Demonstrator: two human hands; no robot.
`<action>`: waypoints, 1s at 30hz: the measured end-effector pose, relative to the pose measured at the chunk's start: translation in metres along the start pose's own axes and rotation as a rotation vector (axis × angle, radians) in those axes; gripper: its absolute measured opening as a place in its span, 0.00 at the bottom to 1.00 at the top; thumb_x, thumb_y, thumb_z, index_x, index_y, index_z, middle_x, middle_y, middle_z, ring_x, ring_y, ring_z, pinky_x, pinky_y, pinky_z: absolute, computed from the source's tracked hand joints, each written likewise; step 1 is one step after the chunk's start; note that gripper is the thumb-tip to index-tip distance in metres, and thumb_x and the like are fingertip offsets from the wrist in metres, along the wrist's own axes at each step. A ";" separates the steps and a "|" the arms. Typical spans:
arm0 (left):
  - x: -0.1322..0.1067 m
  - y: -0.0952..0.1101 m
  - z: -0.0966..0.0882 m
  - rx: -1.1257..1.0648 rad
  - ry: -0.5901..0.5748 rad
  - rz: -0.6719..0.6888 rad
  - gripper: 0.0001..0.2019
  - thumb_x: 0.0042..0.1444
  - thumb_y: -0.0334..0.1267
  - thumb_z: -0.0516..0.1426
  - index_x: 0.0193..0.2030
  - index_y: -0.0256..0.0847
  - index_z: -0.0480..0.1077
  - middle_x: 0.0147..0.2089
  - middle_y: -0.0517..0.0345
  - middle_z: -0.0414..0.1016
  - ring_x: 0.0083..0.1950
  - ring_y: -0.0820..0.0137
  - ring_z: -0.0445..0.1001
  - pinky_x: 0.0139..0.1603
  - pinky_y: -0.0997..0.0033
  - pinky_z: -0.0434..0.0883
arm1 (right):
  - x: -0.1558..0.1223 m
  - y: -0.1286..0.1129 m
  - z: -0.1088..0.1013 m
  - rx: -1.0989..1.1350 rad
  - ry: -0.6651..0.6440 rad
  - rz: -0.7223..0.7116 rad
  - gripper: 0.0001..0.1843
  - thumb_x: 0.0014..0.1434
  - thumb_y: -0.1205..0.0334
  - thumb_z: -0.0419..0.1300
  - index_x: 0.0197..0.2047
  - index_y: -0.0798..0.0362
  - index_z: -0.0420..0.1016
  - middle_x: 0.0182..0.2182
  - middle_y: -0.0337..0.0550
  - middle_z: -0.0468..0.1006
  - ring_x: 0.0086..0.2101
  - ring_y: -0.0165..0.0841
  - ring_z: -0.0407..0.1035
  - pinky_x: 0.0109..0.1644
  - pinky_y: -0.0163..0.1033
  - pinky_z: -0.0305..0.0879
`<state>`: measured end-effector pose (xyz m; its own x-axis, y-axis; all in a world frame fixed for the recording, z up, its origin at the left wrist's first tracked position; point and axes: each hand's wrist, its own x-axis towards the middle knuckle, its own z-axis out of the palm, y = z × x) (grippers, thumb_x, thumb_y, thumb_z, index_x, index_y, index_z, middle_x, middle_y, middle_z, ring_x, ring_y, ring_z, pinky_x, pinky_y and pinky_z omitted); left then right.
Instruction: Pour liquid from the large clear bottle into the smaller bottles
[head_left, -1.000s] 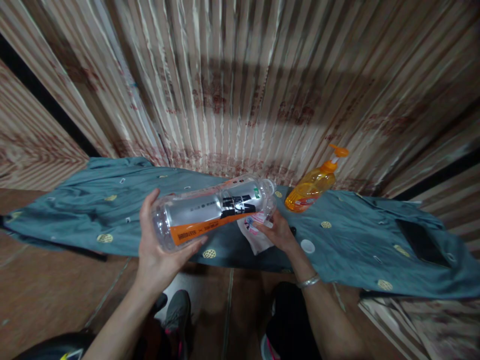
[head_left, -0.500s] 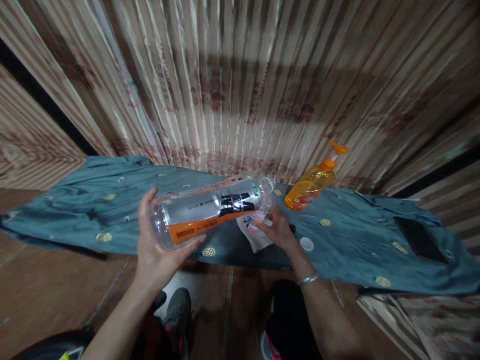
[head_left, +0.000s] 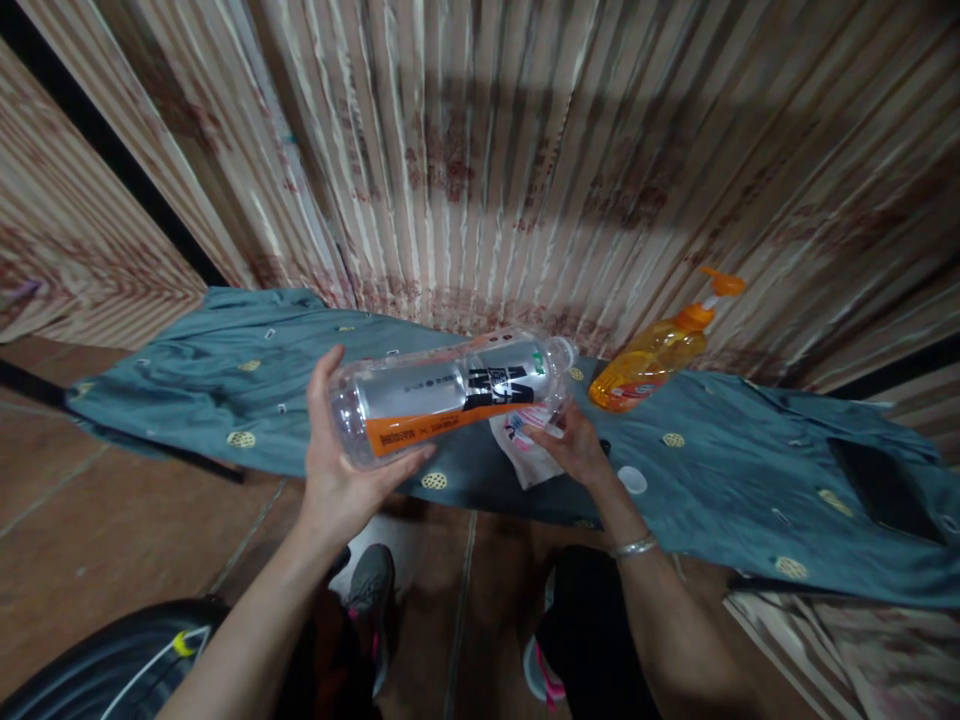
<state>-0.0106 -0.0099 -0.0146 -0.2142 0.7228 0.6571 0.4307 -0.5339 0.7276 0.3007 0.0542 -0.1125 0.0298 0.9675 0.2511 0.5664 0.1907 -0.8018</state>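
1. Drink bottle (head_left: pixel 442 400) is lying btwn both hands, above the bench (head_left: pixel 285 395); long axis is running approx. crosswise, base L, mouth R & pointing slightly away from the person.
2. L hand (head_left: pixel 341 490) is gripping the base, thumb along the near side.
3. R hand (head_left: pixel 581 440) is holding the shoulder, so it's sitting nearer the mouth; some fingers are hiding, can't tell how tightly.
4. Printed cloth or pouch (head_left: pixel 531 468) (can't tell which) is showing just below the shoulder, by R thumb.
5. Green sheet (head_left: pixel 720 460) is covering the bench; pump bottle (head_left: pixel 645 365) is standing past R hand, white disc (head_left: pixel 632 480) is lying near, phone (head_left: pixel 885 490) farther R.
6. Striped curtain (head_left: pixel 487 170) is hanging behind; tiled floor (head_left: pixel 97 470) is showing below.
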 end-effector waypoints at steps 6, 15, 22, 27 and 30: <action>0.002 0.001 0.000 -0.019 -0.023 0.018 0.57 0.38 0.52 0.79 0.75 0.55 0.61 0.62 0.48 0.76 0.60 0.50 0.81 0.61 0.41 0.82 | 0.001 0.001 -0.003 0.045 -0.012 0.034 0.33 0.52 0.38 0.72 0.52 0.50 0.72 0.44 0.54 0.87 0.43 0.53 0.83 0.53 0.62 0.80; 0.001 0.002 0.001 -0.022 -0.014 0.060 0.55 0.41 0.52 0.79 0.75 0.52 0.62 0.62 0.47 0.75 0.58 0.52 0.81 0.59 0.44 0.84 | 0.001 0.002 -0.004 0.017 -0.026 0.050 0.32 0.52 0.38 0.71 0.51 0.50 0.72 0.44 0.54 0.85 0.42 0.52 0.82 0.52 0.60 0.79; 0.002 0.003 0.001 -0.032 -0.028 0.005 0.57 0.39 0.54 0.79 0.75 0.49 0.60 0.60 0.47 0.76 0.58 0.51 0.82 0.58 0.42 0.84 | 0.001 0.003 -0.005 0.025 -0.009 0.035 0.30 0.52 0.39 0.73 0.49 0.49 0.73 0.41 0.52 0.86 0.40 0.49 0.82 0.50 0.58 0.81; 0.002 0.004 0.001 -0.039 -0.034 -0.017 0.57 0.39 0.55 0.79 0.74 0.50 0.59 0.61 0.46 0.76 0.61 0.49 0.81 0.58 0.41 0.84 | 0.001 0.001 -0.006 0.026 -0.005 0.039 0.33 0.51 0.36 0.73 0.50 0.49 0.73 0.44 0.52 0.86 0.42 0.51 0.82 0.53 0.59 0.80; 0.002 0.006 0.001 -0.034 -0.034 -0.018 0.56 0.41 0.57 0.78 0.74 0.51 0.59 0.61 0.47 0.76 0.64 0.49 0.79 0.62 0.41 0.83 | 0.001 -0.001 -0.007 0.061 -0.018 0.040 0.34 0.51 0.35 0.73 0.50 0.49 0.73 0.45 0.54 0.86 0.43 0.52 0.82 0.54 0.60 0.80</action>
<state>-0.0072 -0.0114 -0.0094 -0.1917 0.7467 0.6369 0.3971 -0.5344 0.7461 0.3058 0.0543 -0.1078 0.0365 0.9774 0.2085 0.5140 0.1606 -0.8426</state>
